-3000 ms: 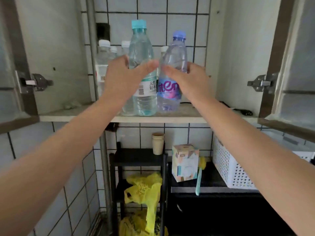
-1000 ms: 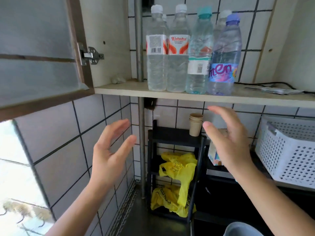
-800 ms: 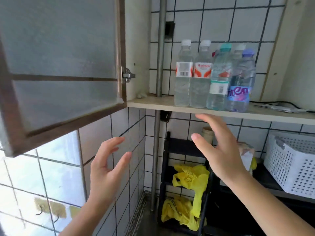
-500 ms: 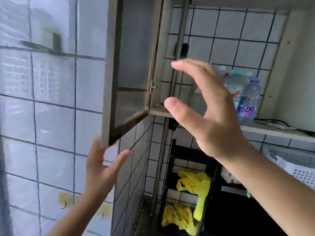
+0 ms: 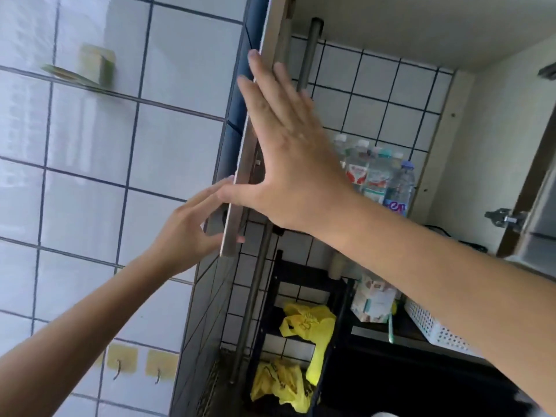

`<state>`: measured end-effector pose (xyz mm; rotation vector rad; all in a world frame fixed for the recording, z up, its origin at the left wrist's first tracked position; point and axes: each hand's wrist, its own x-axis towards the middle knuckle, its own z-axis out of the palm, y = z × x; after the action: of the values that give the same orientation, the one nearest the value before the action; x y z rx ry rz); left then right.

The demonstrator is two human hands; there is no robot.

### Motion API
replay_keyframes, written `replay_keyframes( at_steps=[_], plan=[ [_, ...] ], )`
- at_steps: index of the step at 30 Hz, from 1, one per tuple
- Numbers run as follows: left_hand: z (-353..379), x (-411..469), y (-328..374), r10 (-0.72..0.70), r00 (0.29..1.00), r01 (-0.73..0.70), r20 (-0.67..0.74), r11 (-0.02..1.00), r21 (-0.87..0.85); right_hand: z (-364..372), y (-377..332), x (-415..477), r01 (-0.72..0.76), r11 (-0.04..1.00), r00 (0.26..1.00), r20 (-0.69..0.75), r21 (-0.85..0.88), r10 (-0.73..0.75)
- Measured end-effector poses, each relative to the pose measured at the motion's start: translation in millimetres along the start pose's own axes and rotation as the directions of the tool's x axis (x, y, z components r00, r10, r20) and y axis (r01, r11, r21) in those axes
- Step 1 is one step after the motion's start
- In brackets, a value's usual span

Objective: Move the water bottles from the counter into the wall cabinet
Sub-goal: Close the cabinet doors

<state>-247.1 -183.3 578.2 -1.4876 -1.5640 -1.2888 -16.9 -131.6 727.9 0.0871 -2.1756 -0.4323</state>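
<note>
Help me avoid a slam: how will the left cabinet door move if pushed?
Likely swings easily: the right hand presses the cabinet door with flat fingers. Probably stiff: its edge looks straight. The left hand pinching its corner could brake it.

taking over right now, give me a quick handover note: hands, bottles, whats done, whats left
Right hand: open, fingers straight, flat against the inner face of the left cabinet door.
Left hand: at that door's lower end, on its outer side. Whether it grips cannot be told.
Water bottles: upright in a cluster on the wall cabinet shelf, none in either hand.
Done: the bottles in view are stowed.
Left: probably swing the left door shut, then the right door, which stands open. Check the counter for strays, as little of it shows.
</note>
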Motion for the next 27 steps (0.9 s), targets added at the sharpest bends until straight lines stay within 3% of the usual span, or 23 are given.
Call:
replay_keyframes(
  at_steps=[8,13,20,27],
  plan=[
    [66.0,39.8,30.5,0.063,0.989,-0.058,0.133,0.997,-0.041,-30.2,90.2,-63.3,-0.075,0.992,0.994,0.073,-0.101,0.082],
    [126.3,66.4,33.0,0.067,0.992,-0.069,0.111,0.998,0.015,-29.4,166.5,-99.7,-0.149,0.97,0.977,0.121,-0.193,0.174],
    [205.1,102.3,35.0,0.055,0.996,-0.07,0.071,0.971,0.23,15.3,276.1,-115.5,-0.278,0.917,0.919,0.198,-0.287,0.341],
    [244.7,115.7,12.8,0.075,0.997,-0.068,0.003,0.898,0.434,73.3,344.1,-115.3,-0.268,0.924,0.937,0.15,-0.272,0.315]
  ],
)
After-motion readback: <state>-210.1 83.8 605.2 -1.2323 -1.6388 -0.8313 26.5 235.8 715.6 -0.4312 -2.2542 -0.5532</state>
